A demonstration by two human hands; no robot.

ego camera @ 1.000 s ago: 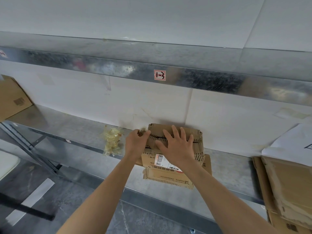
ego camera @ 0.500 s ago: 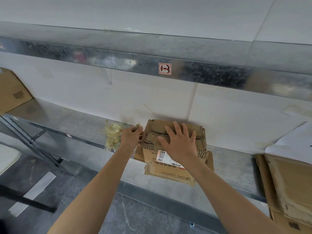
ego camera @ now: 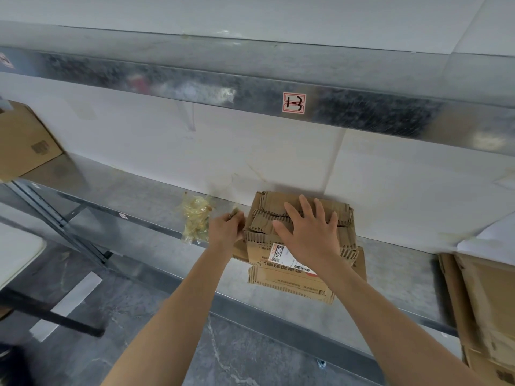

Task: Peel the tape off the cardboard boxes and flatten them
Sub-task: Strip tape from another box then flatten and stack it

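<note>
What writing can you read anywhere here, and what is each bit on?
"1-3": handwritten on the red-bordered white sticker on the upper steel shelf beam.
White shipping label on the brown corrugated cardboard box: too small to read.
Black print on that box: blurred.

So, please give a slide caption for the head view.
Right hand presses a cardboard stack on the shelf; left hand pinches a small scrap beside it.
</note>
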